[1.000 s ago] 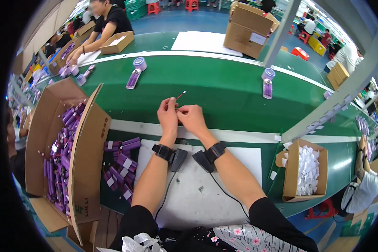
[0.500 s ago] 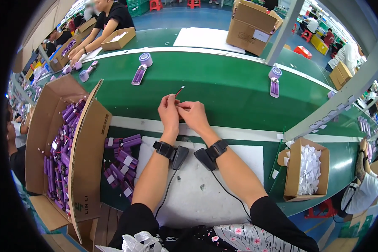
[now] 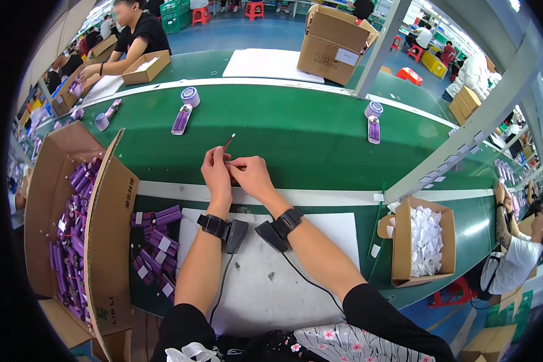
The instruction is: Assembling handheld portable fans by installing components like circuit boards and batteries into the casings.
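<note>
My left hand and my right hand meet over the near edge of the green belt. Both are closed, with fingertips pinched together on a thin red-and-dark wire lead. Its small white plug sticks up past the left fingers. Whatever the lead joins is hidden by my hands. To the left, beside the white mat, lies a loose pile of purple battery packs, some with white labels. More such packs fill a tall cardboard box at the far left.
A small carton of white paper pieces stands on the right. Purple units with round heads lie on the belt. A metal post slants up at right. Beyond the belt are a large carton and a co-worker.
The whole scene has shifted left and slightly down in view. My hands remain together on the wire lead, with only small finger movement.
</note>
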Demonstrator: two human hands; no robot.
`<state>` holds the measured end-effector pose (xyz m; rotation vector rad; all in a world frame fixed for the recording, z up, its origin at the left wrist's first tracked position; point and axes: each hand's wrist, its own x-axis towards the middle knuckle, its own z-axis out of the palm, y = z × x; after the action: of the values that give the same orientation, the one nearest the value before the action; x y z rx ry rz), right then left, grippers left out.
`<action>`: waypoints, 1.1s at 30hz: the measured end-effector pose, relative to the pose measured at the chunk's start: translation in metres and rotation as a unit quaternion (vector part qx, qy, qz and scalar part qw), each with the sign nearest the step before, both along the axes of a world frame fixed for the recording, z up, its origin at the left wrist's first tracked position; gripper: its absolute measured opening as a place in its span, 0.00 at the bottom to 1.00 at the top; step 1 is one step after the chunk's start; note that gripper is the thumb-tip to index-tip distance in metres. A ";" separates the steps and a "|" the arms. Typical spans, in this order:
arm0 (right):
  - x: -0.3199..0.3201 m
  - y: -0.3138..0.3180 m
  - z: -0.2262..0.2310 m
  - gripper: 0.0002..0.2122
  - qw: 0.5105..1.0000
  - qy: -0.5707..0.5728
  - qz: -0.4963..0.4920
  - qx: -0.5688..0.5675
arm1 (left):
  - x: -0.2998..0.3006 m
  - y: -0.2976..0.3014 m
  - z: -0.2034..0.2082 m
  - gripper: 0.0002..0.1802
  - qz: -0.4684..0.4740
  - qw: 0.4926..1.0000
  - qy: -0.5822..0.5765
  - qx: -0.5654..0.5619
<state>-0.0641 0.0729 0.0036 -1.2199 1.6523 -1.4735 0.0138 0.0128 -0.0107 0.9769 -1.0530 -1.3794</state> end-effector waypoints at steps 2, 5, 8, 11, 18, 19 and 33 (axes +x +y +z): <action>0.001 0.000 -0.001 0.11 1.000 0.000 0.001 0.003 | 0.001 -0.002 -0.001 0.12 -0.002 1.000 -0.001 -0.009; 0.000 -0.001 -0.001 0.11 1.000 0.002 0.000 0.008 | 0.001 0.000 0.002 0.12 -0.007 1.000 -0.001 0.002; 0.000 -0.003 -0.005 0.09 0.999 -0.017 -0.012 -0.027 | 0.000 0.000 0.002 0.12 -0.008 1.000 0.001 0.007; -0.001 -0.004 -0.009 0.09 0.999 -0.026 -0.008 -0.026 | -0.001 -0.001 0.002 0.12 -0.003 1.000 0.008 0.006; 0.000 -0.003 -0.007 0.09 0.999 -0.024 -0.005 -0.025 | 0.001 0.001 0.001 0.12 -0.008 1.000 0.004 0.006; 0.000 -0.003 -0.005 0.09 0.999 -0.021 -0.008 -0.026 | 0.001 0.001 0.001 0.12 -0.008 1.000 0.004 0.006; 0.001 -0.003 -0.005 0.09 0.999 0.006 -0.019 -0.039 | 0.000 -0.001 0.003 0.12 -0.015 1.000 -0.013 -0.008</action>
<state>-0.0636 0.0698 -0.0019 -1.2479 1.6479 -1.5697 0.0143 0.0119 -0.0074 0.9727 -1.1009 -1.3830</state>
